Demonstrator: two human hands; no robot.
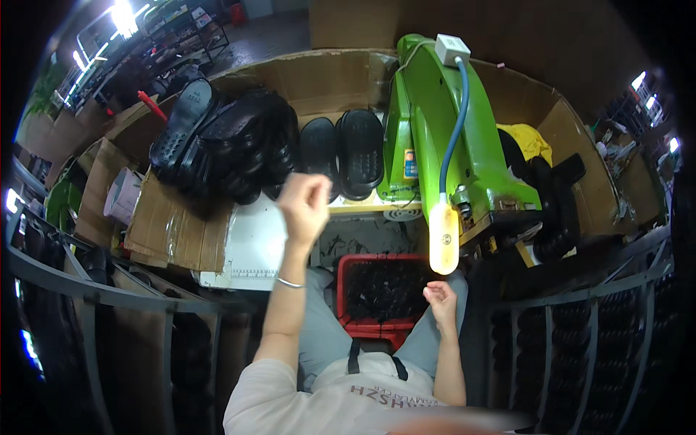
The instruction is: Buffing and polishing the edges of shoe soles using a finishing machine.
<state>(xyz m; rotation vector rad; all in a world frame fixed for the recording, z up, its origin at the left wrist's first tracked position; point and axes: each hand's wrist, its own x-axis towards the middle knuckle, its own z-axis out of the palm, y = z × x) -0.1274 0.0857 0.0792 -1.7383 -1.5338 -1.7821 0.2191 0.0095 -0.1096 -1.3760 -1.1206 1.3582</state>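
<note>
My left hand (304, 206) is raised in front of the black shoe soles, its fingers curled closed. Nothing shows in it, though the inside of the grip is hidden. Just beyond it stand a black sole (319, 148) and a stack of black soles (360, 154). My right hand (441, 301) is lower, near my knee, with thumb and fingers drawn together. Whether it holds anything small cannot be made out. Above it is the yellow lamp head (444, 243) of the green machine (464, 130).
A big pile of black soles (246, 138) fills the left of the cardboard-walled bench (304, 80). A white board (254, 243) lies at its front edge. Between my legs, a red bin (341, 290) holds black scraps. Metal racks (130, 299) curve along both sides; a yellow cloth (527, 141) lies right.
</note>
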